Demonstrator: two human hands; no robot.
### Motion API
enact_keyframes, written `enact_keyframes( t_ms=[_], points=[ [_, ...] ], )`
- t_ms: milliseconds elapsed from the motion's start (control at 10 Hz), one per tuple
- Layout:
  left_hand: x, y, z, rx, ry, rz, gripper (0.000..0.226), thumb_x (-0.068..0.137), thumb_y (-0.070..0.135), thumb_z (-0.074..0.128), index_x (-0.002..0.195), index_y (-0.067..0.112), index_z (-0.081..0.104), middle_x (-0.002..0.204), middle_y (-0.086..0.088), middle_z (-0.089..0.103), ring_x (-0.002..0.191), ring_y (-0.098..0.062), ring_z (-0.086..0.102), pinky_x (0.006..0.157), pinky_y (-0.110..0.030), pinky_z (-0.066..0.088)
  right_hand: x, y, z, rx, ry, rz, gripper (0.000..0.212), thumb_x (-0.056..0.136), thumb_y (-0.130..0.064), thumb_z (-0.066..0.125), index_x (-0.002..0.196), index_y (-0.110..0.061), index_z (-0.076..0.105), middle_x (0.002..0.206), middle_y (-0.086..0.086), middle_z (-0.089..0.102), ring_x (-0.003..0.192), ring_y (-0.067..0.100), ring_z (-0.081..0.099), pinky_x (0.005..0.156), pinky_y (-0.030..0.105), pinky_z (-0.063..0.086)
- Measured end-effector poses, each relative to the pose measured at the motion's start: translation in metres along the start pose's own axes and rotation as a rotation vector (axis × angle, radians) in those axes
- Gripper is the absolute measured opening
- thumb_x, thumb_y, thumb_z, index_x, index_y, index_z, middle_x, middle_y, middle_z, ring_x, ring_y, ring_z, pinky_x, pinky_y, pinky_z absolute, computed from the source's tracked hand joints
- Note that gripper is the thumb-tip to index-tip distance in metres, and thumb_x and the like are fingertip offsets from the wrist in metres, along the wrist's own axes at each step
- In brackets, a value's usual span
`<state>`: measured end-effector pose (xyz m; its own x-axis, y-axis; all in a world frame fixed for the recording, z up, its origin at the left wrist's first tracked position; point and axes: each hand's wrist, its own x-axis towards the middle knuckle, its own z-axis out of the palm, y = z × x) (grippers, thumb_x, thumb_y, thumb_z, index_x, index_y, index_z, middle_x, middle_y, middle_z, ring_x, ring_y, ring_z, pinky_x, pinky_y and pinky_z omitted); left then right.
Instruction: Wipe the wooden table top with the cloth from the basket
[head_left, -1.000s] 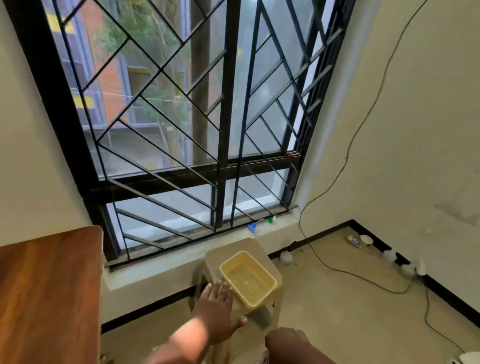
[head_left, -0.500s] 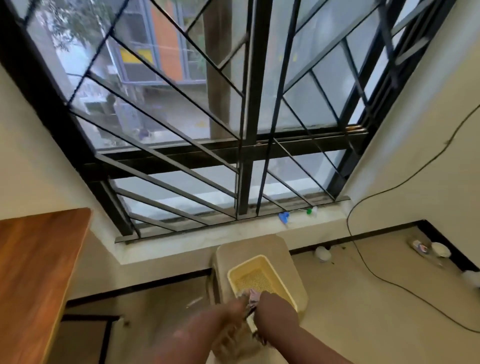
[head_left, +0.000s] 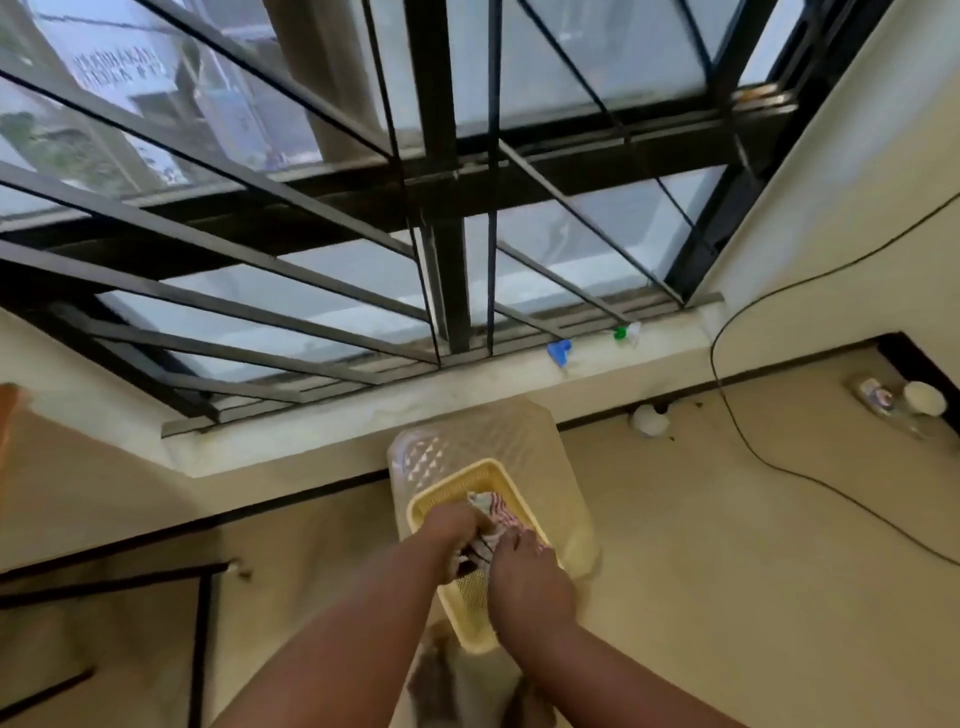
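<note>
Over the yellow basket (head_left: 524, 499), both hands are down on the cloth (head_left: 488, 530). From where I stand the left hand (head_left: 451, 530) has its fingers curled over the cloth's left side and appears to grip it; the right hand (head_left: 524, 577) lies on its near right side, fingers bent down into the fabric, though motion blur keeps me from telling how firm that hold is. The cloth is a bunched, red-and-white patterned thing, sitting in the middle of the basket between the two hands, so neither hand has to reach; its shape is too crumpled to give a long axis. The basket rests on a pale plastic stool (head_left: 467, 441), towards the stool's near edge, its long side running away from the person towards the window sill (head_left: 363, 410). Only a sliver of the wooden table (head_left: 8, 415) shows, at the far left edge of the view, well apart from the stool. My guess is the cloth must be lifted out and carried left, which makes the left hand the nearer one for the wipe
</note>
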<state>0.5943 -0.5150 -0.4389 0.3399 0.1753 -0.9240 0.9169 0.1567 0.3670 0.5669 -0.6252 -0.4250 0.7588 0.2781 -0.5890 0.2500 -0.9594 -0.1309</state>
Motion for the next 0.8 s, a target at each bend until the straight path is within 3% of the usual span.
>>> enact_keyframes(
  t_ms=[100,200,300,400,500,600,700,800],
  points=[
    [0.029,0.004,0.001,0.068,-0.019,0.033,0.008,0.09,0.002,0.057,0.087,-0.002,0.062,0.049,-0.013,0.059,0.034,-0.018,0.053,0.044,-0.023,0.042,0.019,0.008,0.014,-0.048,0.028,-0.059,0.052,0.1,-0.01,0.023,0.149,0.002,0.01,0.151,0.025,0.024,0.135,0.037,0.03,0.111,0.046,0.026],
    [0.055,0.007,-0.001,0.095,-0.02,0.144,0.018,0.089,-0.002,0.057,0.105,-0.004,0.062,0.073,-0.02,0.063,0.05,-0.025,0.059,0.049,-0.029,0.048,0.041,0.008,0.03,-0.067,0.008,-0.085,0.052,0.101,-0.013,0.022,0.149,0.001,0.006,0.153,0.026,0.02,0.139,0.039,0.023,0.113,0.046,0.02],
    [0.085,0.002,-0.008,0.409,0.128,0.299,0.033,0.087,0.005,0.062,0.119,0.006,0.057,0.106,-0.017,0.065,0.089,-0.029,0.064,0.067,-0.031,0.049,0.057,0.001,0.055,-0.07,-0.058,-0.129,0.057,0.1,-0.02,0.029,0.15,-0.004,0.009,0.152,0.022,0.024,0.138,0.038,0.025,0.11,0.048,0.024],
    [0.102,-0.009,-0.018,0.977,0.227,0.481,0.037,0.088,0.017,0.059,0.123,0.016,0.05,0.119,-0.011,0.06,0.106,-0.029,0.058,0.078,-0.033,0.046,0.062,-0.002,0.089,0.003,-0.237,-0.217,0.078,0.093,-0.028,0.047,0.153,-0.014,-0.001,0.159,0.013,0.008,0.144,0.035,0.01,0.115,0.05,0.016],
    [0.108,-0.02,-0.023,1.301,0.299,0.639,0.041,0.091,0.019,0.049,0.131,0.019,0.038,0.121,-0.011,0.057,0.107,-0.032,0.059,0.077,-0.04,0.047,0.064,0.004,0.108,0.008,-0.258,-0.278,0.083,0.093,-0.033,0.047,0.152,-0.021,-0.01,0.16,0.008,-0.01,0.145,0.032,-0.008,0.115,0.049,0.001],
    [0.105,-0.021,-0.024,1.403,0.348,0.681,0.042,0.095,0.022,0.045,0.135,0.019,0.034,0.125,-0.011,0.055,0.111,-0.032,0.057,0.081,-0.043,0.048,0.066,0.009,0.11,-0.03,-0.267,-0.3,0.082,0.094,-0.035,0.045,0.151,-0.027,-0.012,0.159,0.005,-0.015,0.145,0.031,-0.012,0.115,0.049,-0.002],
    [0.097,-0.021,-0.027,1.334,0.369,0.658,0.039,0.095,0.025,0.044,0.133,0.019,0.038,0.126,-0.008,0.055,0.113,-0.029,0.055,0.085,-0.042,0.046,0.067,0.007,0.107,-0.024,-0.277,-0.295,0.079,0.094,-0.035,0.044,0.152,-0.027,-0.01,0.16,0.005,-0.011,0.146,0.031,-0.009,0.116,0.05,0.001],
    [0.084,-0.022,-0.033,1.353,0.416,0.707,0.041,0.092,0.027,0.045,0.13,0.015,0.04,0.125,-0.01,0.055,0.111,-0.029,0.055,0.087,-0.041,0.044,0.071,0.005,0.092,-0.014,-0.276,-0.271,0.078,0.094,-0.036,0.045,0.153,-0.025,-0.005,0.161,0.005,-0.001,0.146,0.029,0.001,0.115,0.049,0.011]
  ],
)
